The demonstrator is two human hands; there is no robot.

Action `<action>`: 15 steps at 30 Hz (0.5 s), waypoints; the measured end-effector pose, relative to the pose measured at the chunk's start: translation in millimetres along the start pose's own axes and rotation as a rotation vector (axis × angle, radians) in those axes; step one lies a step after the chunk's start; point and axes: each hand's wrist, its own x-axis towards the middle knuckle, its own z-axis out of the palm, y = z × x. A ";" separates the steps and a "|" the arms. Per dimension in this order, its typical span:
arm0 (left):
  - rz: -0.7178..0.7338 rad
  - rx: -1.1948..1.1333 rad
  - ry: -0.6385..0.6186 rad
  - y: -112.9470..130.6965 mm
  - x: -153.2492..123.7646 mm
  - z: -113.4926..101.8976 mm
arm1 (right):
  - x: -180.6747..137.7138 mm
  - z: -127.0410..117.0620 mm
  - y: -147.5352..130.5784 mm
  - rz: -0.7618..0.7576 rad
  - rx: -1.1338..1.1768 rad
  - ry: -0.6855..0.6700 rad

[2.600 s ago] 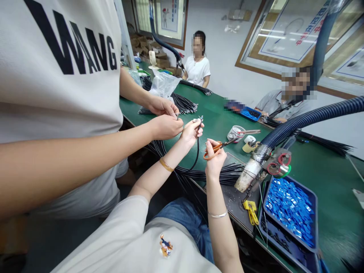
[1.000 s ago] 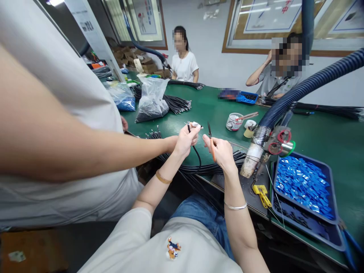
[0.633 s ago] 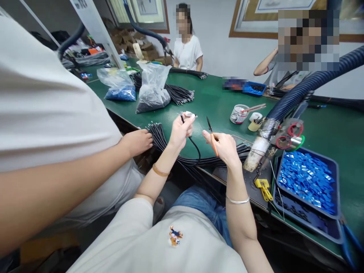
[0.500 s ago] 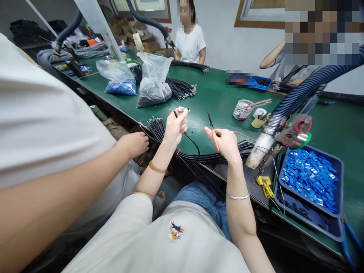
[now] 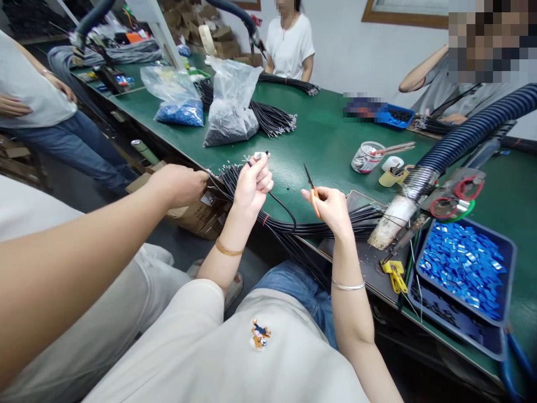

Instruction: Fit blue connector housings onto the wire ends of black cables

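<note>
My left hand (image 5: 254, 184) is closed in a pinch on the end of a black cable (image 5: 283, 206). A small white piece (image 5: 260, 155) and a dark tip show at its fingertips. From this hand the cable curves down to a bundle of black cables (image 5: 310, 228) along the table's near edge. To the right, my right hand (image 5: 333, 210) grips orange-handled scissors (image 5: 314, 198), their dark pointed blades tilted up and apart from the cable. Part of the handles is hidden by the fingers.
Blue pieces fill a tray (image 5: 512, 263) at right, near a ribbed hose (image 5: 451, 143) and a yellow cutter (image 5: 394, 274). A plastic jar (image 5: 364, 159) stands behind. Plastic bags (image 5: 232, 106) lie farther left. A co-worker's arm (image 5: 138, 224) reaches in from the left.
My view has shifted slightly. The co-worker at left has moved back, uncovering another person standing behind and a cardboard box. My hands keep the same holds.
</note>
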 end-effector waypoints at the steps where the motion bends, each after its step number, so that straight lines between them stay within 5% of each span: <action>1: 0.006 -0.014 -0.001 1.4 -2.7 0.1 | 0.8 1.7 1.5 0.013 0.036 -0.002; 10: -0.060 -0.020 -0.022 0.4 -41.7 3.0 | -24.3 3.6 -8.2 0.007 0.358 0.031; 15: -0.343 -0.064 -0.237 -20.8 -90.2 10.4 | -85.5 -8.4 -11.2 -0.063 0.477 -0.003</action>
